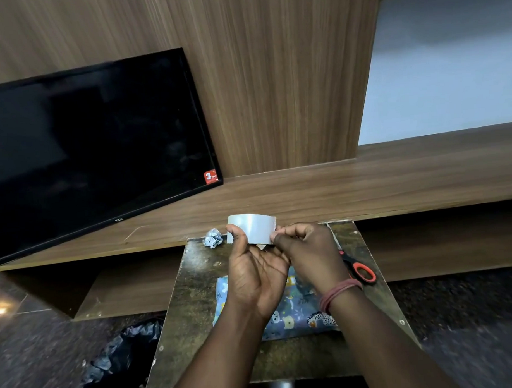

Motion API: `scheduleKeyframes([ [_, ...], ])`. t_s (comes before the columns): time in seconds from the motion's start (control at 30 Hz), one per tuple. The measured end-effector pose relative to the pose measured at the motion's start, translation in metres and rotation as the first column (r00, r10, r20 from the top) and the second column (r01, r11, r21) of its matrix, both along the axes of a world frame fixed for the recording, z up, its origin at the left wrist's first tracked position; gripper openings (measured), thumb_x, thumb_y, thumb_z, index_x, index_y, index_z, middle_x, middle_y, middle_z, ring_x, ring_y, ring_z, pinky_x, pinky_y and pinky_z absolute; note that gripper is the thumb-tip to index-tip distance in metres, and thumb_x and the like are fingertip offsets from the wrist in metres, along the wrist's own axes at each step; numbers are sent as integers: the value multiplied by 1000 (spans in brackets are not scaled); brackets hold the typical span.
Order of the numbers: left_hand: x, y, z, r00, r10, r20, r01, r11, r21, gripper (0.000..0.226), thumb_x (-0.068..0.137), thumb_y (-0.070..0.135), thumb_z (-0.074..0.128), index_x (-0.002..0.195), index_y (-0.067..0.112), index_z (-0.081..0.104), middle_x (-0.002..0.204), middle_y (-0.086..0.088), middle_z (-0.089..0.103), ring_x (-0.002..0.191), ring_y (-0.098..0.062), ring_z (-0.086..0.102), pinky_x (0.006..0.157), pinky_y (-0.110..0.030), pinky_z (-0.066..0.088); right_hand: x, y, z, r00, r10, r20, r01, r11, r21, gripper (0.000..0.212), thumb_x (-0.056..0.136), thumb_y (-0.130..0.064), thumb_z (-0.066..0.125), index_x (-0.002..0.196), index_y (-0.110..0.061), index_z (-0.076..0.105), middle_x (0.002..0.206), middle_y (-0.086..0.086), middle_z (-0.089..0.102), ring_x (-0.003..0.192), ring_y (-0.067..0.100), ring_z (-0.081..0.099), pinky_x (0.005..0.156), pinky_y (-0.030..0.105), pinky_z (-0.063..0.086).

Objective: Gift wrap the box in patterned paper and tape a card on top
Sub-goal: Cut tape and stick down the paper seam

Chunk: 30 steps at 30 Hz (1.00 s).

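A roll of clear tape [254, 227] is held up above the small dark table [194, 297]. My left hand [253, 276] grips the roll from below, thumb on its left side. My right hand [304, 254] pinches the roll's right edge with thumb and fingertips. Under both hands lies the box wrapped in blue paper with animal prints [299, 311], mostly hidden by my wrists. No card is visible.
Scissors with orange and black handles [360, 270] lie on the table to the right of my right hand. A crumpled paper ball [212, 237] sits at the table's far left corner. A black TV [87, 147] leans on the wooden shelf behind. A black bag [124, 361] lies on the floor at left.
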<state>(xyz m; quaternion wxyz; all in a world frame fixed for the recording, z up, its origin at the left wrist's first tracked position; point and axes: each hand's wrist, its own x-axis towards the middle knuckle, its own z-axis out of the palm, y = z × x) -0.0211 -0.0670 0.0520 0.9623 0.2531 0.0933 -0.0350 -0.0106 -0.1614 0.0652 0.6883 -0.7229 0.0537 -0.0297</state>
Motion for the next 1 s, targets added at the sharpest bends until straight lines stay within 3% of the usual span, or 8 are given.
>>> scheduleKeyframes([
  [0.13, 3, 1, -2, 999, -23, 50, 20, 998, 53, 84, 92, 69, 46, 141, 1, 49, 131, -22, 57, 142, -36, 47, 123, -50, 31, -3, 5, -2, 995, -46, 91, 70, 959, -273, 8, 71, -45, 71, 77, -41, 74, 96, -12, 64, 99, 19, 62, 90, 39, 53],
  [0.27, 7, 8, -2, 997, -74, 38, 68, 988, 140, 106, 91, 77, 36, 150, -10, 37, 152, -33, 42, 144, -40, 44, 125, -50, 28, -10, 9, -3, 978, 16, 209, 68, 919, -388, 7, 80, -31, 72, 80, -38, 70, 100, -20, 47, 106, 13, 48, 95, 34, 46],
  [0.37, 6, 11, 1, 991, -136, -16, 137, 977, 162, 110, 90, 81, 28, 141, -14, 46, 143, -36, 51, 137, -39, 52, 122, -48, 32, -12, 7, -2, 974, 91, 208, 15, 887, -461, 6, 85, -32, 69, 80, -36, 69, 103, -19, 44, 103, 8, 44, 90, 20, 38],
  [0.47, 3, 9, 5, 987, -156, -51, 163, 966, 201, 107, 92, 79, 21, 124, -15, 58, 125, -35, 65, 116, -35, 69, 110, -41, 44, -10, 6, -2, 970, 79, 230, 53, 854, -518, 3, 80, -40, 60, 79, -38, 62, 105, -23, 41, 106, 13, 44, 97, 40, 39],
  [0.63, 2, 6, 4, 979, -194, -68, 205, 951, 230, 106, 89, 83, 18, 115, -9, 63, 107, -27, 73, 98, -29, 75, 88, -35, 61, -11, 8, -3, 982, -1, 188, 124, 754, -645, 7, 91, -29, 63, 86, -34, 65, 109, -14, 42, 113, 21, 38, 99, 44, 30],
  [0.77, -2, 6, 7, 967, -247, -62, 255, 948, 190, 113, 85, 88, 17, 90, -7, 78, 102, -25, 73, 100, -28, 74, 104, -38, 49, -13, 11, -2, 957, -9, 291, 226, 650, -726, 5, 91, -35, 63, 89, -32, 66, 111, -9, 45, 108, 22, 38, 83, 37, 20],
  [0.87, -3, 5, 7, 960, -275, -47, 279, 944, 177, 112, 85, 88, 9, 66, 1, 76, 80, -14, 73, 83, -20, 75, 98, -33, 48, -14, 13, -2, 948, -13, 319, 267, 578, -771, 9, 91, -38, 64, 91, -30, 68, 111, -5, 48, 104, 21, 37, 73, 32, 8],
  [1.0, -1, 7, 3, 960, -277, -45, 280, 943, 180, 109, 84, 90, 15, 80, -1, 76, 87, -16, 73, 90, -23, 75, 100, -36, 51, -13, 13, -1, 941, -35, 338, 295, 576, -762, 9, 90, -39, 68, 88, -30, 70, 108, -5, 50, 103, 21, 37, 77, 33, 13],
])
